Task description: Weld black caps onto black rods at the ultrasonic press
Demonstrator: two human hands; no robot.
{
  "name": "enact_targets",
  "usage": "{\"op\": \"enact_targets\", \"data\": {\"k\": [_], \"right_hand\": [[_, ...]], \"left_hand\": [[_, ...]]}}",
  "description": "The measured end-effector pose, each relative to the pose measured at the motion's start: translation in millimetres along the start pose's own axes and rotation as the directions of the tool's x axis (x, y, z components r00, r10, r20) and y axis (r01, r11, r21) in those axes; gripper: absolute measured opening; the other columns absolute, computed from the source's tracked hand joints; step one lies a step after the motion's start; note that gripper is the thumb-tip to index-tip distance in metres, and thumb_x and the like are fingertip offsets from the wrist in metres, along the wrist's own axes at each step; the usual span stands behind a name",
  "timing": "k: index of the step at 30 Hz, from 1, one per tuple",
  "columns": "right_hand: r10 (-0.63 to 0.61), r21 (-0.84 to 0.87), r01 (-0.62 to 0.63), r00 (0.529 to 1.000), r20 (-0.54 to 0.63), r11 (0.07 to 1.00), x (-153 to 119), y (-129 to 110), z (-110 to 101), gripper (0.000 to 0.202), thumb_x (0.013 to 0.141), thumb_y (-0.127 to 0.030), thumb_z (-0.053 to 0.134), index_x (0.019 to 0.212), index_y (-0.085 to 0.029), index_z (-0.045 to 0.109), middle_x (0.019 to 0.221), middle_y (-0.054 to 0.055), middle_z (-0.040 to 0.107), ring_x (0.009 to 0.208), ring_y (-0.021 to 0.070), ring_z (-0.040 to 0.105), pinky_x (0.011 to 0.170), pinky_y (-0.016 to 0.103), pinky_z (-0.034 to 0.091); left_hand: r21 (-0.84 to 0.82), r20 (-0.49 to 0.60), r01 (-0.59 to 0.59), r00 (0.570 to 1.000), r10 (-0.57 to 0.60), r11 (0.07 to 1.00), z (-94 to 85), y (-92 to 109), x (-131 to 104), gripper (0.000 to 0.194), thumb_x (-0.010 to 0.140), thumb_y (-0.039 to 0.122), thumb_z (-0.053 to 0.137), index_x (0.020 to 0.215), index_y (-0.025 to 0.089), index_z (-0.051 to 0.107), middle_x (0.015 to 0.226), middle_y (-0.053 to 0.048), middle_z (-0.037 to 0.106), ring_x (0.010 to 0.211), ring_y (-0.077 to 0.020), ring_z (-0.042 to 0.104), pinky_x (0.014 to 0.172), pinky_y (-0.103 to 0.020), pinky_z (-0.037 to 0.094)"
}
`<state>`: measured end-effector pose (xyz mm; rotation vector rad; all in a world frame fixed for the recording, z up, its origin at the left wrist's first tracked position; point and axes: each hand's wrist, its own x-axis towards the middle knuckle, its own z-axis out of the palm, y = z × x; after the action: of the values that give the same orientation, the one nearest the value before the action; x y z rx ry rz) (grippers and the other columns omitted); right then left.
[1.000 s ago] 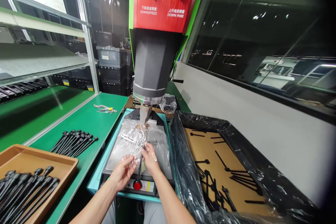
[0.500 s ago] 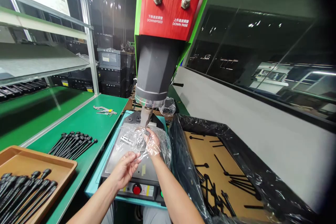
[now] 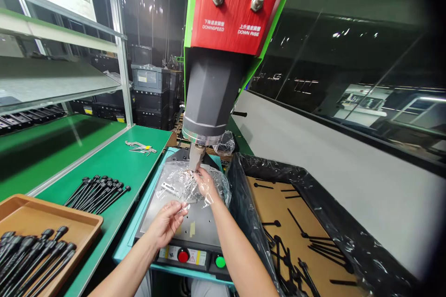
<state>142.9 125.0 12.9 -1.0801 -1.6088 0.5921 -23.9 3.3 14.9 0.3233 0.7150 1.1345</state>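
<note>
A clear plastic bag point(image 3: 218, 185) lies crumpled over the metal plate of the press, around the foot of its steel horn point(image 3: 197, 155). My left hand point(image 3: 169, 222) pinches the near edge of the bag between thumb and fingertips. Farther in, my right hand point(image 3: 206, 184) grips the bag close to the horn's tip; its fingertips are partly covered by film and glare. Under the plastic on the left shows a small silver metal piece point(image 3: 169, 189). The press head point(image 3: 216, 88) hangs above both hands.
Red point(image 3: 183, 255) and green point(image 3: 220, 261) buttons sit on the press front. To the right stands a bag-lined box point(image 3: 278, 167) with black rods on cardboard. On the green bench point(image 3: 114, 153) lie pliers point(image 3: 141, 147), black rods point(image 3: 97, 192) and a brown tray point(image 3: 94, 217) of rods.
My right hand has moved slightly up and right, nearer the horn, pulling the film with it. The left hand keeps its pinch. The view has shifted a little, uncovering the green button.
</note>
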Motion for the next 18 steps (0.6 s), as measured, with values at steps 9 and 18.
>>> {"op": "enact_targets", "data": {"k": [9,18], "right_hand": [[-0.015,-0.011,0.014,0.995,-0.095,1.0,-2,9,6,0.022,0.076,-0.034,0.06,0.088,-0.018,0.069,0.105,0.01,0.063,0.103,0.0247,0.057,0.095,0.039,0.041],[0.155,0.15,-0.125,0.966,-0.207,0.981,-50,40,1,0.05,0.076,-0.032,0.062,0.124,-0.021,0.058,0.131,0.011,0.053,0.114,0.0261,0.052,0.084,0.035,0.051]], "left_hand": [[0.039,-0.022,0.01,1.0,-0.009,0.999,-7.6,-5,6,0.013,0.076,0.009,0.069,0.076,0.015,0.057,0.089,-0.005,0.071,0.069,-0.0152,0.071,0.053,-0.016,0.057],[0.153,-0.046,0.054,0.998,-0.047,0.987,-15.7,-16,5,0.021,0.068,0.012,0.077,0.073,0.016,0.057,0.083,-0.005,0.071,0.066,-0.0147,0.07,0.051,-0.017,0.055]]}}
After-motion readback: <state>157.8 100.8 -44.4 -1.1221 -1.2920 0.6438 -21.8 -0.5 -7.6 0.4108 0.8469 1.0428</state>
